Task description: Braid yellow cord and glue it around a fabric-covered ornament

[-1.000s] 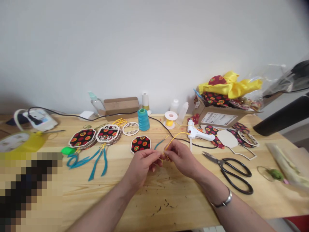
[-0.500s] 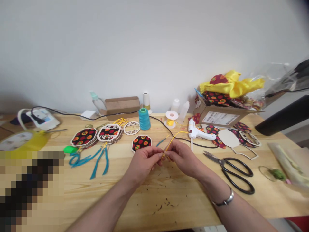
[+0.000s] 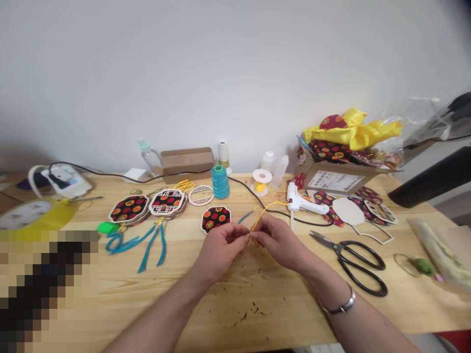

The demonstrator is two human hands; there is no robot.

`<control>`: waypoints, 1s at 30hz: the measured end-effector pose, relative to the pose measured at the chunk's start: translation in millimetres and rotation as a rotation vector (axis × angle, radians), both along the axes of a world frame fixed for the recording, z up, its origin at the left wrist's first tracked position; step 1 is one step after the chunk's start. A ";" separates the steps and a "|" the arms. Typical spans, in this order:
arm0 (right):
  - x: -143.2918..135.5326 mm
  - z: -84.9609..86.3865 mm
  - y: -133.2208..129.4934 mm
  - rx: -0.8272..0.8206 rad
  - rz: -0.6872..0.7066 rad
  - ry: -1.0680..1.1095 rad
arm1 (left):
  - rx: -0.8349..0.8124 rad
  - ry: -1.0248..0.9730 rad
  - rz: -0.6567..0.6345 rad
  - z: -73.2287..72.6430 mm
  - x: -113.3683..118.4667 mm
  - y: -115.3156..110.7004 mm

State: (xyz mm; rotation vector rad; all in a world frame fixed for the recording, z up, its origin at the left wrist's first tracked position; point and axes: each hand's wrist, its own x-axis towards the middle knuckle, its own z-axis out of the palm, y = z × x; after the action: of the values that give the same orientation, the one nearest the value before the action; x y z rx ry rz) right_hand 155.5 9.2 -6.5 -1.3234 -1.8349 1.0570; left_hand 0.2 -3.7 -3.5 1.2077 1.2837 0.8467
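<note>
Both hands meet over the middle of the worktop (image 3: 235,318), fingertips almost together. Right hand (image 3: 278,241): thumb and forefinger pinched on a thin yellow cord (image 3: 263,211). Left hand (image 3: 220,248): thumb and fingers closed on the same cord at its lower end; exact grip hidden by the fingers. Short yellow strands show just below the fingertips. From the pinch, the cord arcs up and right to the white glue gun (image 3: 308,205); whether it passes under the gun cannot be told. A metal band (image 3: 346,304) sits on the right wrist.

Just behind the left hand: one patterned panel (image 3: 215,217), flat, lower edge partly covered by the hand. Between panel and cord: a small teal tassel (image 3: 245,216) with a yellow tip.

Right of the right hand: black-handled scissors (image 3: 342,252), lying flat, tips toward the glue gun.

Farther back: a teal thread cone (image 3: 220,184), upright, and a white spool (image 3: 261,175) wound with yellow cord. Left side: two stacks of panels, the nearer-to-centre stack (image 3: 167,202) topped by a lattice frame. Back right: a cardboard box (image 3: 333,179) heaped with yellow cloth (image 3: 355,132).
</note>
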 end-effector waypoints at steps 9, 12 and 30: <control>2.6 -4.3 0.6 0.024 0.047 -0.010 | 0.250 0.131 -0.020 -11.0 -2.8 -5.6; 2.9 -4.5 1.1 0.024 0.053 -0.044 | 0.428 0.298 -0.080 -6.9 -3.8 -7.1; 3.0 -1.5 0.2 0.059 0.089 -0.090 | 0.422 0.343 -0.212 -2.0 -5.6 -5.7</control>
State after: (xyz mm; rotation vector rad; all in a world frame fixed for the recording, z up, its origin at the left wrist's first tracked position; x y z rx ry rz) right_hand 158.5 9.4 -8.0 -1.2841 -1.9927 0.9956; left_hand -5.3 -9.4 -5.5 1.8548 1.2482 0.7998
